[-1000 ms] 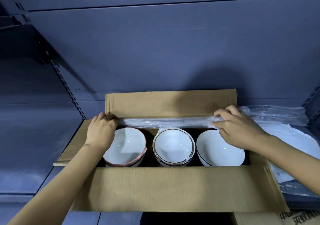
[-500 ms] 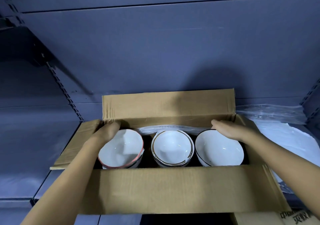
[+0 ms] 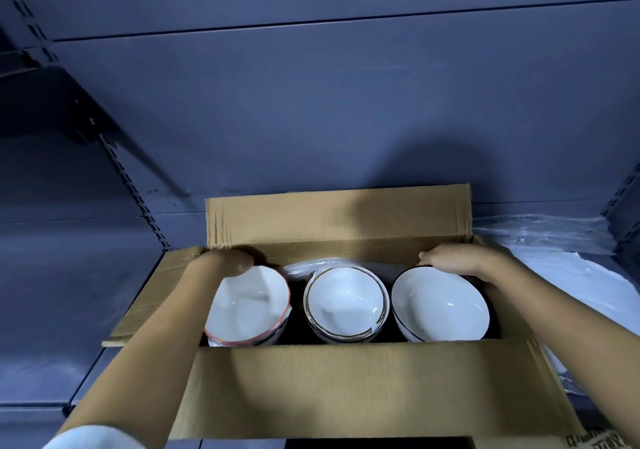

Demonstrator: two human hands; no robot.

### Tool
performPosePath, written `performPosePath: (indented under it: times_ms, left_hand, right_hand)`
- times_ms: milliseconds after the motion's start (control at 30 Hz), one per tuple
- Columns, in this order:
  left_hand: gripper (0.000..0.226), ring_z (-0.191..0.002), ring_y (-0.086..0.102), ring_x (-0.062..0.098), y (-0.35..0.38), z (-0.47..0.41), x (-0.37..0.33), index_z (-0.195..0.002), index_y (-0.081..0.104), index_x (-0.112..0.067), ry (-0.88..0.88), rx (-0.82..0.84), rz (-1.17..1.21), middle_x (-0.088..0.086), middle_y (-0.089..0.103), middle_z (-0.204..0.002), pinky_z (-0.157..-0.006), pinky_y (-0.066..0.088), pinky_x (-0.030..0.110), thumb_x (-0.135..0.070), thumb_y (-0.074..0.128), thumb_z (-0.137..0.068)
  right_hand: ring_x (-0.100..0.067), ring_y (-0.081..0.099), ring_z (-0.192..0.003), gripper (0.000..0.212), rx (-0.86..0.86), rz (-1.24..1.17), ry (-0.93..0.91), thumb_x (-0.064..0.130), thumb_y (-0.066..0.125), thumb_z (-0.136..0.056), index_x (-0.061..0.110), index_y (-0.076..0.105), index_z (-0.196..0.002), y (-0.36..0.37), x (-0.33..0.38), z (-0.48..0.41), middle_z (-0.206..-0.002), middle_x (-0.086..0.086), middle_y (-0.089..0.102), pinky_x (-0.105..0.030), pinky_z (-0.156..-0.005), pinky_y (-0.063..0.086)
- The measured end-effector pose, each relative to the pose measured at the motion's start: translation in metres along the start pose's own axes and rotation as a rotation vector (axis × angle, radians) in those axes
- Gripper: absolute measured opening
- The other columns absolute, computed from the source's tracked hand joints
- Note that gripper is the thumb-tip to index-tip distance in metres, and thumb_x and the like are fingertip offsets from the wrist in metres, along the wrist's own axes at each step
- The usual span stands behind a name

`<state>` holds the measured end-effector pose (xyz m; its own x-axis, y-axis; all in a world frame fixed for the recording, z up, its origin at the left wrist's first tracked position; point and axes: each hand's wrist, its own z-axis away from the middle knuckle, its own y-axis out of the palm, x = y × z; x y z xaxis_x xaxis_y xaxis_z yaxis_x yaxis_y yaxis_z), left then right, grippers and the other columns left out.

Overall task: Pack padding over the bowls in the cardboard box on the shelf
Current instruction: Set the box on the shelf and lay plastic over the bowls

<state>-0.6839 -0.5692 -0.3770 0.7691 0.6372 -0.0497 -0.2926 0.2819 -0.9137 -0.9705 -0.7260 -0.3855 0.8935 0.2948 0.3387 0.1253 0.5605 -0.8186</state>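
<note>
An open cardboard box stands on the shelf with three stacks of white bowls in a row: a red-rimmed bowl, a gold-rimmed bowl and a dark-rimmed bowl. A strip of clear-wrapped padding lies low behind the bowls, against the box's far wall. My left hand is curled over the padding's left end, behind the red-rimmed bowl. My right hand lies fairly flat over the far rim of the dark-rimmed bowl, its fingertips hidden behind the bowl.
The box's back flap stands upright and its left flap lies outward. White sheets and crumpled clear plastic sit on the shelf to the right. A slotted shelf upright rises at left. A printed carton shows at bottom right.
Both hands have gone from holding the padding roll at the box's top edge to pushing it down inside, behind the bowls. The roll is now mostly hidden.
</note>
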Motion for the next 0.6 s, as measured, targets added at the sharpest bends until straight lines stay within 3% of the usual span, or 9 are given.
performPosePath:
  times_ms: [67,133,200,267,333,400,500,600]
  left_hand:
    - [0.035,-0.126,0.046,0.030,-0.004,0.005,-0.006,-0.131,0.056,-0.023,-0.009,-0.048,0.027,0.007,0.050,-0.141,-0.109,0.034,0.038,-0.030,0.040,-0.101]
    - [0.029,-0.110,0.054,0.027,-0.007,0.013,-0.018,-0.117,0.059,-0.039,-0.055,-0.107,-0.003,0.000,0.059,-0.126,-0.093,0.041,0.034,-0.042,0.045,-0.091]
    - [0.034,-0.106,0.056,0.028,-0.008,0.027,-0.040,-0.115,0.057,-0.030,0.061,-0.166,0.022,0.004,0.061,-0.121,-0.085,0.039,0.030,-0.037,0.042,-0.086]
    - [0.039,-0.113,0.056,0.029,-0.002,0.039,-0.065,-0.120,0.059,-0.021,0.273,-0.150,0.119,0.004,0.061,-0.128,-0.086,0.040,0.027,-0.021,0.037,-0.088]
    - [0.041,-0.119,0.054,0.029,0.012,0.038,-0.077,-0.121,0.061,-0.019,0.390,-0.103,0.191,0.003,0.061,-0.131,-0.091,0.041,0.026,-0.014,0.036,-0.090]
    - [0.048,-0.124,0.051,0.031,0.027,0.030,-0.081,-0.122,0.061,-0.019,0.388,-0.078,0.227,0.008,0.061,-0.131,-0.102,0.040,0.032,-0.023,0.031,-0.085]
    - [0.054,-0.130,0.046,0.030,0.035,0.027,-0.087,-0.126,0.059,-0.019,0.361,-0.043,0.282,0.009,0.058,-0.136,-0.111,0.033,0.039,-0.030,0.026,-0.084]
    - [0.042,-0.132,0.044,0.029,0.036,0.025,-0.091,-0.134,0.052,-0.015,0.337,0.016,0.351,0.011,0.050,-0.143,-0.107,0.035,0.033,-0.019,0.032,-0.097]
  right_hand:
    - [-0.022,0.059,-0.098,0.038,-0.106,0.033,-0.053,0.031,0.034,-0.098,0.011,0.064,-0.108,-0.006,0.003,0.008,-0.115,-0.010,0.066,-0.030,-0.087,0.044]
    - [-0.022,0.060,-0.088,0.032,-0.256,0.026,-0.170,0.024,0.037,-0.096,0.012,0.067,-0.100,-0.009,0.014,0.015,-0.105,-0.008,0.068,-0.029,-0.077,0.046]
    - [-0.021,0.060,-0.098,0.031,-0.265,-0.029,-0.308,0.019,0.038,-0.094,0.016,0.068,-0.101,-0.002,0.035,0.022,-0.109,-0.002,0.067,-0.031,-0.087,0.048]
    - [-0.019,0.059,-0.102,0.031,-0.170,-0.083,-0.422,0.018,0.038,-0.096,0.014,0.068,-0.100,0.011,0.056,0.025,-0.109,0.000,0.067,-0.032,-0.090,0.045]
    - [-0.024,0.058,-0.088,0.032,-0.106,-0.075,-0.455,0.021,0.036,-0.097,0.015,0.062,-0.080,0.028,0.068,0.020,-0.087,-0.001,0.065,-0.032,-0.075,0.044]
    - [-0.022,0.047,-0.079,0.036,-0.113,-0.069,-0.443,0.024,0.032,-0.099,0.020,0.042,-0.064,0.041,0.069,0.011,-0.070,0.002,0.049,-0.033,-0.064,0.035]
    - [-0.020,0.043,-0.085,0.038,-0.114,-0.089,-0.397,0.027,0.028,-0.101,0.024,0.034,-0.063,0.046,0.068,0.002,-0.074,0.003,0.043,-0.029,-0.070,0.030]
    - [-0.022,0.047,-0.101,0.040,-0.001,-0.098,-0.352,0.035,0.022,-0.102,0.020,0.054,-0.083,0.047,0.068,0.003,-0.106,-0.006,0.055,-0.027,-0.080,0.031]
